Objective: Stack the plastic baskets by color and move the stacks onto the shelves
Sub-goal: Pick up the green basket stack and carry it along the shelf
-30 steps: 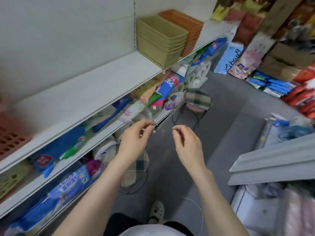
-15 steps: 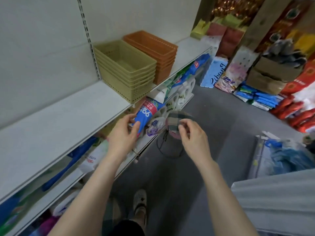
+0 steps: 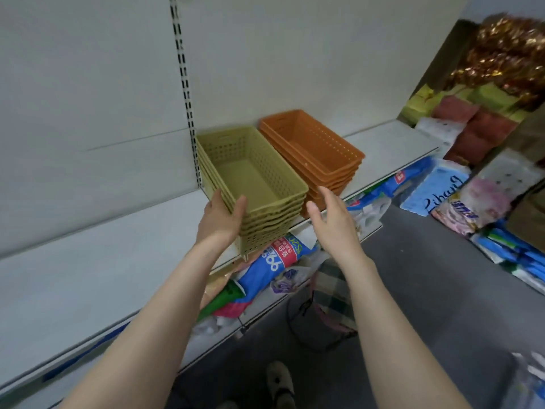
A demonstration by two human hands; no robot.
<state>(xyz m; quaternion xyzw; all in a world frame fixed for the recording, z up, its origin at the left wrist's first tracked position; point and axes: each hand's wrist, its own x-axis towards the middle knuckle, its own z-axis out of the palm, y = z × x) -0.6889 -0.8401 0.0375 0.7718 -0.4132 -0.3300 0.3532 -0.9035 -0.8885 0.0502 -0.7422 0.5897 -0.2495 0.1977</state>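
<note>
A stack of olive-green perforated plastic baskets (image 3: 253,184) sits on the white metal shelf (image 3: 118,255), its near end at the shelf's front edge and its far end close to the slotted upright (image 3: 184,84) of the back wall. Just beside it, on the right, stands a stack of orange perforated plastic baskets (image 3: 312,152); the two stacks look to be touching along their long sides, though the gap is hard to judge from this angle.

The left hand (image 3: 219,221) is against the near left corner of the green stack, thumb laid on the front face and the other fingers hidden behind the side wall, so it grips that corner. The right hand (image 3: 334,221) hovers in front of the orange stack's near end, fingers spread open and holding nothing, close to the green stack's right corner but apart from it.

Under the shelf, a lower shelf is crowded with goods: a blue-and-red plastic pack (image 3: 274,261) pokes out right below the green stack (partly covered by the left forearm). A plaid-cushioned stool (image 3: 330,293) stands on the grey floor (image 3: 427,290) behind the right forearm. Farther right, soft packs and boxes (image 3: 460,199) lie heaped along the floor.
</note>
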